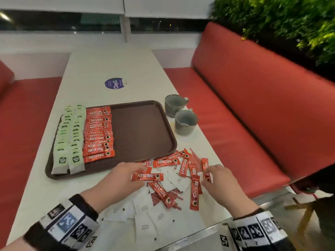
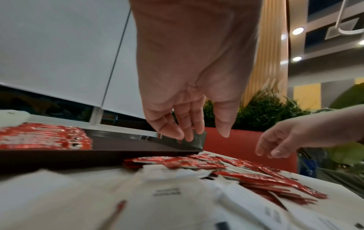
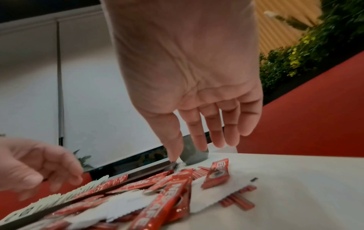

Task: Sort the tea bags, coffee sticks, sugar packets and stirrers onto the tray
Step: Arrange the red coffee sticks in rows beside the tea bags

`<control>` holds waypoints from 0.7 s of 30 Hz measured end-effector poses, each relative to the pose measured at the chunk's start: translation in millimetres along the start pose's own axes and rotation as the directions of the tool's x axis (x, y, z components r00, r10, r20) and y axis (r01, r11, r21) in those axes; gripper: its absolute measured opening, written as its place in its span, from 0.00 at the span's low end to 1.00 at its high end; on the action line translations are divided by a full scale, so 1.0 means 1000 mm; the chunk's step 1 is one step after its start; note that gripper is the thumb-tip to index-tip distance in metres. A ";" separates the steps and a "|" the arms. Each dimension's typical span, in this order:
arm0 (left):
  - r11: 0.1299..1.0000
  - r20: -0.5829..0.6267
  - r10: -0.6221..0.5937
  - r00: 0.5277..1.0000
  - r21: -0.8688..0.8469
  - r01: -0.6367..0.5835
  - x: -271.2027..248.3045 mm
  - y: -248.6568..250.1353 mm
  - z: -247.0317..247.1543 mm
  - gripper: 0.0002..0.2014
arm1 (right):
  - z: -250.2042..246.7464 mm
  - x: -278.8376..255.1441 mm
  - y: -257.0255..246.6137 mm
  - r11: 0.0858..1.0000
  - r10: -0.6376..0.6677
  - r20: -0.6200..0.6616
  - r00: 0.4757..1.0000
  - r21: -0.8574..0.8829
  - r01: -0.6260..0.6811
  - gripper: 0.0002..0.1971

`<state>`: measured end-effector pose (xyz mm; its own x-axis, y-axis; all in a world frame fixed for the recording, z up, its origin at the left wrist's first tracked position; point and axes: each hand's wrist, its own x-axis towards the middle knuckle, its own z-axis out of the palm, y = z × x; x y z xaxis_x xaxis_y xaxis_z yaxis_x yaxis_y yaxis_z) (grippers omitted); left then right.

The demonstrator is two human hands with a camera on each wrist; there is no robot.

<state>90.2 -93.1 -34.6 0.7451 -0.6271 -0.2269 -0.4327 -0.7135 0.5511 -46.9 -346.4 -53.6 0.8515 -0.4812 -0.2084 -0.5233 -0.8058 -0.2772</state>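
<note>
The person is leaning over the white table point(image 1: 112, 69), working through the loose heap at its near edge. The brown tray point(image 1: 145, 127) is sitting just beyond the heap, and its left part is already filling up: two columns of green tea bags point(image 1: 69, 138) are overlapping along the left rim, with a neat column of Nescafé coffee sticks point(image 1: 98, 133) right beside them, presumably so each kind gets its own lane. The right half of the tray is showing bare brown, which I'd guess is being saved for the sugar and stirrers. The left hand point(image 1: 125, 177) is hovering over one loose coffee stick point(image 1: 147, 177); from the head view it looks to be touching it, but the left wrist view is showing the fingers relaxed, spread and holding nothing. The right hand point(image 1: 218, 178) is reaching into the scattered sticks, fingers straight and apart, not yet closing on anything. White sugar packets point(image 1: 145, 217) are lying nearest the person, and thin red stirrers point(image 1: 196, 157) are poking out from under the pile. Two grey mugs point(image 1: 184, 122) are standing right of the tray.
</note>
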 end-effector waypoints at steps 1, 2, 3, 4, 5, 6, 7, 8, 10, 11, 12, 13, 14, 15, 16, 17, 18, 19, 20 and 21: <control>1.000 0.007 0.018 1.000 0.024 -0.019 0.004 0.008 0.005 0.21 | 0.000 0.005 0.000 1.000 0.004 0.009 1.000 -0.027 -0.004 0.16; 0.998 0.018 0.034 0.999 0.043 -0.034 0.008 0.014 0.011 0.22 | 0.000 0.011 0.001 0.999 0.008 0.026 1.000 -0.047 -0.007 0.17; 0.997 0.031 0.049 0.998 0.060 -0.050 0.011 0.019 0.017 0.22 | 0.000 0.017 0.000 0.999 0.027 0.063 0.998 -0.043 -0.025 0.19; 0.995 0.045 0.060 0.997 0.082 -0.064 0.013 0.024 0.023 0.22 | 0.000 0.023 -0.001 0.999 0.046 0.102 0.994 -0.016 -0.044 0.20; 0.991 0.054 0.075 0.996 0.108 -0.080 0.015 0.028 0.028 0.21 | 0.001 0.030 -0.003 0.997 0.069 0.146 0.987 0.033 -0.075 0.21; 0.987 0.060 0.084 0.995 0.131 -0.091 0.016 0.031 0.032 0.20 | 0.001 0.035 -0.005 0.991 0.083 0.180 0.980 0.087 -0.100 0.21; 0.984 0.066 0.088 0.994 0.149 -0.097 0.017 0.033 0.036 0.19 | 0.002 0.037 -0.008 0.985 0.099 0.206 0.973 0.116 -0.125 0.22; 0.982 0.071 0.084 0.994 0.162 -0.094 0.017 0.034 0.039 0.18 | 0.003 0.039 -0.011 0.984 0.107 0.223 0.969 0.114 -0.135 0.24; 0.981 0.076 0.064 0.995 0.176 -0.076 0.016 0.032 0.043 0.17 | 0.007 0.041 -0.014 0.990 0.113 0.238 0.965 0.060 -0.131 0.28; 0.981 0.074 0.057 0.996 0.179 -0.070 0.015 0.031 0.044 0.16 | 0.010 0.042 -0.014 0.991 0.112 0.236 0.965 0.039 -0.125 0.27; 0.982 0.070 0.054 0.996 0.179 -0.066 0.013 0.030 0.045 0.15 | 0.013 0.042 -0.015 0.992 0.106 0.232 0.967 0.042 -0.118 0.24; 0.982 0.066 0.053 0.996 0.176 -0.064 0.012 0.029 0.046 0.14 | 0.015 0.041 -0.014 0.992 0.099 0.233 0.967 0.055 -0.115 0.20; 0.984 0.062 0.050 0.997 0.169 -0.060 0.011 0.029 0.047 0.14 | 0.016 0.040 -0.014 0.992 0.087 0.230 0.969 0.071 -0.105 0.18; 0.985 0.058 0.045 0.997 0.165 -0.054 0.011 0.028 0.047 0.14 | 0.018 0.039 -0.014 0.992 0.077 0.227 0.971 0.079 -0.097 0.17; 0.986 0.051 0.041 0.998 0.162 -0.049 0.011 0.028 0.048 0.14 | 0.018 0.039 -0.014 0.993 0.063 0.219 0.974 0.088 -0.084 0.17; 0.986 0.047 0.035 0.998 0.162 -0.042 0.011 0.028 0.048 0.14 | 0.018 0.038 -0.014 0.993 0.050 0.208 0.977 0.094 -0.071 0.18; 0.986 0.042 0.030 0.999 0.161 -0.037 0.011 0.029 0.049 0.13 | 0.019 0.038 -0.014 0.993 0.038 0.197 0.980 0.099 -0.058 0.17; 0.986 0.036 0.027 0.999 0.161 -0.033 0.011 0.029 0.049 0.13 | 0.019 0.038 -0.014 0.993 0.026 0.187 0.982 0.105 -0.046 0.17; 0.987 0.031 0.021 0.999 0.159 -0.026 0.012 0.030 0.050 0.13 | 0.020 0.038 -0.014 0.994 0.009 0.184 0.983 0.109 -0.030 0.17; 0.988 0.030 0.015 0.999 0.154 -0.019 0.012 0.030 0.050 0.13 | 0.020 0.037 -0.014 0.994 -0.010 0.176 0.984 0.108 -0.009 0.16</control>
<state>60.7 -138.2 -61.1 0.7232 -0.6467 -0.2426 -0.5200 -0.7409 0.4250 -8.7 -346.3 -76.3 0.8373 -0.4045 -0.3678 -0.5316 -0.7594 -0.3752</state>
